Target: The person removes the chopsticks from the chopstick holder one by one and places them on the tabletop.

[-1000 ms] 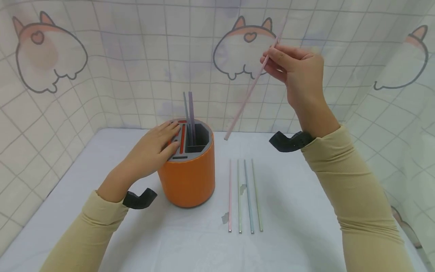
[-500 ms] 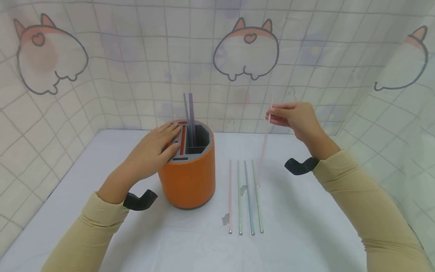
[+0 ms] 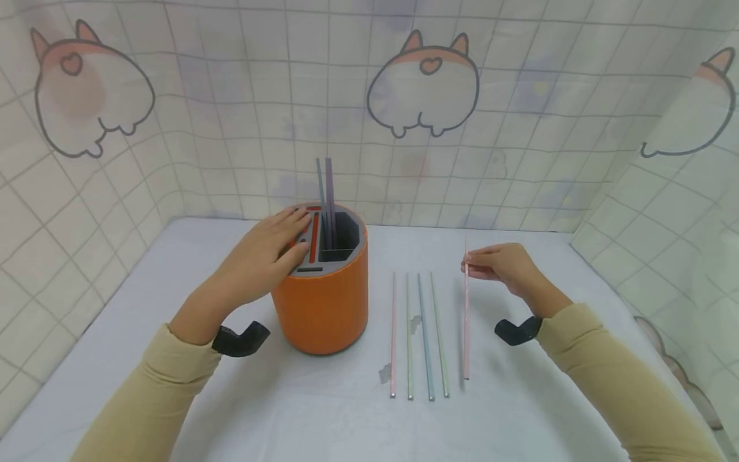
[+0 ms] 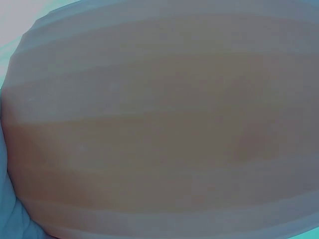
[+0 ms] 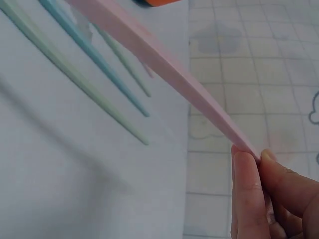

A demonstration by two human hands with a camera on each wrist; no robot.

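My right hand (image 3: 503,268) pinches a pink chopstick (image 3: 466,321) near its far end, between thumb and fingers. The stick points toward me, to the right of the row on the table. That row runs from a pink chopstick (image 3: 394,340) through a green chopstick (image 3: 410,346) and a blue chopstick (image 3: 427,346) to another green chopstick (image 3: 441,346). My left hand (image 3: 256,253) rests with extended fingers on the slotted grey top of an orange knife block (image 3: 320,314). A purple chopstick (image 3: 330,186) and a bluish chopstick (image 3: 320,183) stand in its open compartment.
A white cloth covers the table (image 3: 323,410). Behind it hangs a checked curtain (image 3: 260,102) with cartoon animal prints. Small grey patches (image 3: 385,373) show beside the chopsticks. The left wrist view holds only a blurred brownish surface (image 4: 164,124).
My right hand has come down from high before the curtain to low over the table, right of the row. Its chopstick has swung from a slant to pointing toward me. My left hand stays put.
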